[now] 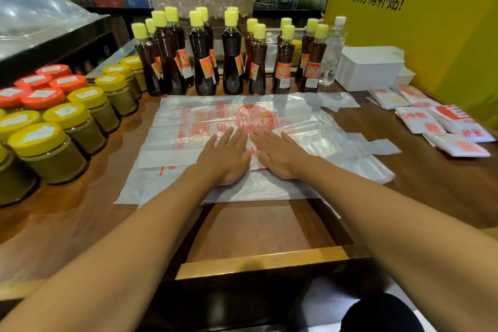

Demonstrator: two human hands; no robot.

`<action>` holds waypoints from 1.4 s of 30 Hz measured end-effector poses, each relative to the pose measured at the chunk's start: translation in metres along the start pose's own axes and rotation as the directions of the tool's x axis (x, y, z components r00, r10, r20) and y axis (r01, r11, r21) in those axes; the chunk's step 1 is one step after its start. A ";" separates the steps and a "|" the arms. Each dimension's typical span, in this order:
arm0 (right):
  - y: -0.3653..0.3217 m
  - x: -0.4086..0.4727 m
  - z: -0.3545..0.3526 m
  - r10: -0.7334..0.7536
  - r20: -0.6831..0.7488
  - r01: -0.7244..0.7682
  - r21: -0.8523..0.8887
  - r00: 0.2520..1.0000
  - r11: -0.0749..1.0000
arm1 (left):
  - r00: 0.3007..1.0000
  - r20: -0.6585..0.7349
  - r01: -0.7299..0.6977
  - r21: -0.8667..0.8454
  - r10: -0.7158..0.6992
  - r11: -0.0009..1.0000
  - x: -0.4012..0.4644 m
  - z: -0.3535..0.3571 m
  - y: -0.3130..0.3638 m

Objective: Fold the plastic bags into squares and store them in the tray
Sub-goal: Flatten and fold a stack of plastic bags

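A stack of clear plastic bags (194,116) with red print lies flat on the wooden counter. My left hand (225,158) and my right hand (277,153) press side by side, fingers straight, on a partly folded bag (254,163) on top of the stack. Several folded bag squares (442,124) lie in a loose pile at the right. A white tray (369,69) stands at the back right against the yellow wall.
Dark sauce bottles (231,59) with yellow caps line the back of the counter. Jars with yellow and orange lids (67,121) crowd the left side. A clear water bottle (332,54) stands beside the tray. The counter's front edge (258,261) is near me.
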State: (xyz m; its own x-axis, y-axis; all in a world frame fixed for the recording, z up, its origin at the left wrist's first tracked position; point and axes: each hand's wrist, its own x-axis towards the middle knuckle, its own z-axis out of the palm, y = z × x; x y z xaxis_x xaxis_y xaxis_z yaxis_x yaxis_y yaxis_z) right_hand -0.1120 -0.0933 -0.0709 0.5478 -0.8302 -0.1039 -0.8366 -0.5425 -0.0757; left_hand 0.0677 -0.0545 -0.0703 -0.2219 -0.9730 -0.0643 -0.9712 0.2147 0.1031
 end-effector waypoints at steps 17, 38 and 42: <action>0.001 -0.001 -0.002 -0.001 0.040 0.008 -0.176 0.999 0.984 | 0.998 0.051 -0.050 0.286 0.037 0.957 0.003 0.006 0.008; 0.016 0.017 -0.046 0.170 0.052 -0.173 0.057 0.984 0.983 | 0.972 -0.233 -0.066 -0.355 -0.020 0.933 -0.010 0.018 0.001; 0.014 0.017 -0.054 0.123 0.061 -0.134 0.246 0.991 0.960 | 0.949 -0.305 -0.077 -0.461 -0.077 0.884 -0.006 0.017 -0.003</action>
State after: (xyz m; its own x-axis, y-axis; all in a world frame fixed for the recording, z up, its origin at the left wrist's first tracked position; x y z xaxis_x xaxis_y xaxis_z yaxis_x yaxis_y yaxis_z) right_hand -0.1148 -0.1218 -0.0204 0.4402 -0.8812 -0.1725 -0.8750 -0.3779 -0.3026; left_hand 0.0706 -0.0483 -0.0871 -0.1097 -0.9660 0.2342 -0.8016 0.2253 0.5538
